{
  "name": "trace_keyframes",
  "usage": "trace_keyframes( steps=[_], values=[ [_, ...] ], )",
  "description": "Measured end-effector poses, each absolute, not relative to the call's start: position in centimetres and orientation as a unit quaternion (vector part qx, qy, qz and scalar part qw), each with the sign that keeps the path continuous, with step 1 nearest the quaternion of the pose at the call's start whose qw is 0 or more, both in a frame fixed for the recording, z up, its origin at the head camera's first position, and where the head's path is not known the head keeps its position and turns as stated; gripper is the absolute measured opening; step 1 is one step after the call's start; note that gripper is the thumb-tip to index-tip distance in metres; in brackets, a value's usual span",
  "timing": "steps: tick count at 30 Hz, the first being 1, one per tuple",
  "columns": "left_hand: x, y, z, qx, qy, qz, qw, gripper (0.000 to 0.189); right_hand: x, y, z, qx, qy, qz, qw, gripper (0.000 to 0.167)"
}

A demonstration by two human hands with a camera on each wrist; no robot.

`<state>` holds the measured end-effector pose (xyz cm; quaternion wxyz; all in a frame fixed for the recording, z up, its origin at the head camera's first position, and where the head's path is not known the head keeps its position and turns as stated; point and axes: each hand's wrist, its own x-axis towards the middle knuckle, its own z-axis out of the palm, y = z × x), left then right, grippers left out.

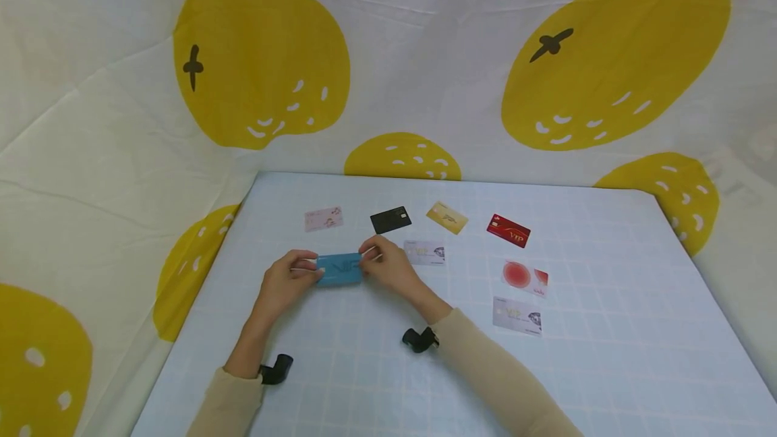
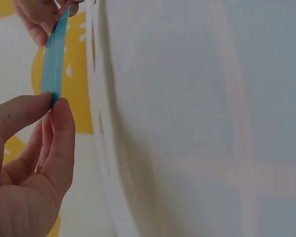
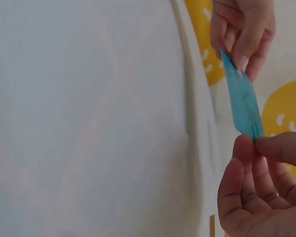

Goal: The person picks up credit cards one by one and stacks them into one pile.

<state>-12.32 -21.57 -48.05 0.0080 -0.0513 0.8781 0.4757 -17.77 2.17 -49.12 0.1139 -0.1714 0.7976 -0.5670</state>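
A blue plastic card (image 1: 338, 269) with large faint letters is held between both hands above the table. My left hand (image 1: 285, 283) pinches its left end between thumb and fingers; the left wrist view shows the card (image 2: 54, 59) nearly edge-on. At the opposite end my right hand (image 1: 391, 267) pinches the card, with thumb and index finger on its edge in the right wrist view, where the card (image 3: 242, 98) shows its face. Close beside the right hand lies a silver-white card (image 1: 425, 253) on the tabletop, partly behind that hand.
Across the back lie a pink card (image 1: 324, 219), a black card (image 1: 391, 220), a gold card (image 1: 447, 217) and a red card (image 1: 508, 230). Right of centre are a white card with a red circle (image 1: 525, 278) and a silver card (image 1: 517, 315). A pale gridded cloth covers the table (image 1: 619, 329).
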Motion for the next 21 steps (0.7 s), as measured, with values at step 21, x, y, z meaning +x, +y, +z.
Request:
trace_keyframes(
  steps=[21],
  values=[
    [-13.9, -15.4, -47.6, -0.008, 0.851, 0.525, -0.018, 0.029, -18.0, 8.2, -48.5, -0.094, 0.796, -0.593, 0.079, 0.018]
  ],
)
